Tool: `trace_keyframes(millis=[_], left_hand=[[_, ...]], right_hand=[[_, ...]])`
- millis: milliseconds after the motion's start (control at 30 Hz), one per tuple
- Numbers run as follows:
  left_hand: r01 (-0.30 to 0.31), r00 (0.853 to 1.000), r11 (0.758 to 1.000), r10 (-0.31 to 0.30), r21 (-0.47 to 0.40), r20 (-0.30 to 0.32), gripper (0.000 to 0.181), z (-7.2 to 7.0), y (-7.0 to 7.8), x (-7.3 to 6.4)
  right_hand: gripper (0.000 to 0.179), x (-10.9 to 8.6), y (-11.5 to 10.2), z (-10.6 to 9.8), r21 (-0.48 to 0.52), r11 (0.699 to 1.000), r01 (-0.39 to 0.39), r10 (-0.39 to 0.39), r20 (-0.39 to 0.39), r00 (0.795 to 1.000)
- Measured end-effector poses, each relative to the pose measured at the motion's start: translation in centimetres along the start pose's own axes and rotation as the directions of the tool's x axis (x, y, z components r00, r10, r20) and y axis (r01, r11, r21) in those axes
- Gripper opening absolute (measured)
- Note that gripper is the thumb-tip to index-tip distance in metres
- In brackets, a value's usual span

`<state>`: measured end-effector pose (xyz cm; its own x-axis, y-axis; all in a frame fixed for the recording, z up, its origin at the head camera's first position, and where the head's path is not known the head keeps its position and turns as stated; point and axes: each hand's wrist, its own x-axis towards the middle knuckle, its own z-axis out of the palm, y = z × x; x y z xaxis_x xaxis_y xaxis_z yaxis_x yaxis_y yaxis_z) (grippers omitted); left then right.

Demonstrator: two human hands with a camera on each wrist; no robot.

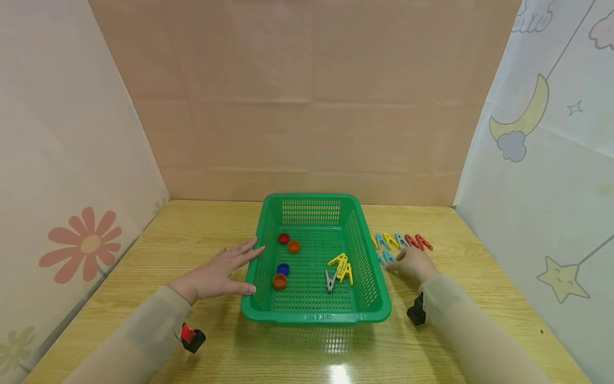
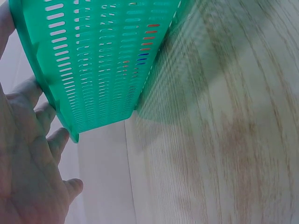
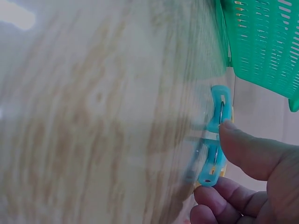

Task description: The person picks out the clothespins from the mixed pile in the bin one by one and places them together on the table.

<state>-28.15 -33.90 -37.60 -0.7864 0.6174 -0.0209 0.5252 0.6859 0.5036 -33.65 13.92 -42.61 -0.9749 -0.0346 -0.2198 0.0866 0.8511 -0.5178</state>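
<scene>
A green plastic basket (image 1: 316,318) stands on the table, with several bottle caps (image 1: 293,246) at its left and yellow clothespins (image 1: 341,265) plus a grey clothespin (image 1: 330,281) at its right. My left hand (image 1: 225,272) lies along the basket's left rim, fingers spread and straight, touching it. To the right of the basket, my right hand (image 1: 413,264) pinches a light blue clothespin (image 3: 211,163) between thumb and fingers, low at the tabletop. Another blue clothespin (image 3: 219,105) lies end to end with it in the right wrist view.
Behind the right hand, a row of clothespins lies on the table, with blue, yellow and red ones (image 1: 423,242). A brown backdrop (image 1: 307,133) closes off the far edge, and patterned white sheets (image 1: 537,186) hang at both sides.
</scene>
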Motion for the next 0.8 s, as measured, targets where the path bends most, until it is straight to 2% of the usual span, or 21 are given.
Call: trace_keyframes(millis=[333,467,600,800], left_hand=[[-0.002,1.0,1.0,0.002,-0.002,0.002,0.087,-0.1,0.0,-0.1],[-0.008,1.0,1.0,0.008,0.002,-0.004,0.086,0.0,0.0,0.0],[-0.006,1.0,1.0,0.006,0.001,-0.005,0.087,0.0,0.1,0.0],[0.006,1.0,1.0,-0.006,-0.009,0.001,0.087,0.0,0.1,0.0]], right_hand=[[0.057,-0.1,-0.2,-0.9,-0.005,0.999,0.035,-0.035,0.004,0.999],[0.058,-0.3,-0.3,-1.7,-0.014,0.998,0.067,-0.067,-0.014,0.998],[0.057,-0.5,-0.8,-2.5,-0.013,0.998,0.069,-0.069,-0.031,0.997],[0.05,-0.6,-2.0,-4.0,-0.001,0.997,0.08,-0.079,-0.07,0.994]])
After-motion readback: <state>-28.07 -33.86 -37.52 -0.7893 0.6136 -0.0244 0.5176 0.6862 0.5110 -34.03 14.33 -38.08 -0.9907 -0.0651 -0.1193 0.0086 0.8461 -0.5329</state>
